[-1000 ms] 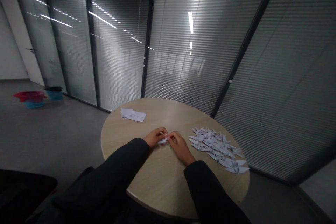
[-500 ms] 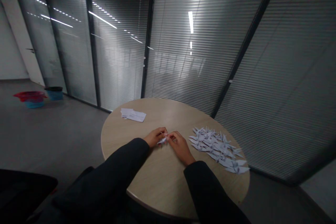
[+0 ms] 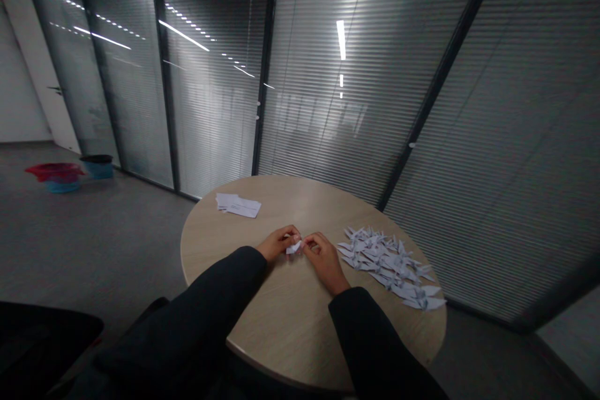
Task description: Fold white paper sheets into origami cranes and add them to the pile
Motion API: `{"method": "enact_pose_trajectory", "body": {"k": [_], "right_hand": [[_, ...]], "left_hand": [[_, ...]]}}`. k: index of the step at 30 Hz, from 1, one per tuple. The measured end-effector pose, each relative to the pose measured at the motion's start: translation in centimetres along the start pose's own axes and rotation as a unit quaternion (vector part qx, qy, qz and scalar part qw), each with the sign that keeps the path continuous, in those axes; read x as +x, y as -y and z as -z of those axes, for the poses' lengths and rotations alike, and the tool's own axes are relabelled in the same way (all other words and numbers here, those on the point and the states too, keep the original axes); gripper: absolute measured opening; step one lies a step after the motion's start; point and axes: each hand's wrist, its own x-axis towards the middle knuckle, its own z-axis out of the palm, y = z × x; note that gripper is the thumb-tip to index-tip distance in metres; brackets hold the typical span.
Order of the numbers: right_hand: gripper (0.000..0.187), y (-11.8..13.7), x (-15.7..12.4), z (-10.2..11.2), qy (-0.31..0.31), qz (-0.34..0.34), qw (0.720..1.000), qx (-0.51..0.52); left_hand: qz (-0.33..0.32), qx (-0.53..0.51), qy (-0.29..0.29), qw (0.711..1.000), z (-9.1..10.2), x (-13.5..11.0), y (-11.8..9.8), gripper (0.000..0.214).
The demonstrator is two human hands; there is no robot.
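Over the middle of the round wooden table (image 3: 276, 312), a small piece of folded white paper (image 3: 294, 248) sits between my two hands. My left hand (image 3: 279, 242) pinches it from the left with thumb and fingers. From the right, my right hand (image 3: 323, 259) has its thumb and forefinger closed at the paper's edge. Part of the paper is hidden behind the fingers, so its exact shape cannot be made out. To the right of my right hand lie several folded paper cranes (image 3: 384, 262), packed close together in rows.
Flat white paper slips (image 3: 241, 205) lie at the table's far left. A glass partition with blinds (image 3: 328, 106) stands right behind the table. On the floor at left are a blue bin with a red liner (image 3: 59, 176) and a blue bin with a dark liner (image 3: 97, 166).
The folded paper has turned slightly and shows more of its white face. My right hand's fingers have shifted a little to the right; my left hand stays nearly in place.
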Motion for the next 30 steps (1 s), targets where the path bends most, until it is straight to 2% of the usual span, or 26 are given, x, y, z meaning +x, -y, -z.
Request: {"method": "enact_pose_trajectory", "body": {"k": [3,6,9,13,18,26,30], "right_hand": [[0.014,0.0,0.1,0.2,-0.030,0.007,0.999,-0.011],[0.018,-0.2,0.1,0.3,-0.035,0.008,0.999,-0.003],[0.024,-0.7,0.1,0.2,-0.046,-0.049,0.997,0.041],[0.032,-1.1,0.1,-0.1,-0.060,-0.143,0.981,0.114],[0.031,-0.7,0.3,0.1,-0.006,-0.129,0.980,0.148],[0.029,-0.4,0.3,0.4,-0.044,-0.129,0.977,0.162],[0.028,-0.6,0.3,0.0,-0.045,-0.129,0.983,0.123]], "left_hand": [[0.000,-0.030,-0.033,0.999,0.2,0.4,0.1,0.048],[0.003,-0.031,-0.067,0.997,0.6,0.6,0.3,0.047],[0.002,-0.030,-0.086,0.996,0.7,0.6,0.4,0.044],[0.004,-0.047,-0.057,0.997,0.5,0.4,0.4,0.047],[0.014,-0.046,-0.039,0.998,0.3,0.4,0.9,0.054],[0.039,-0.079,-0.041,0.995,0.6,0.6,1.5,0.053],[0.041,-0.081,-0.026,0.996,0.7,0.7,1.5,0.050]]}}
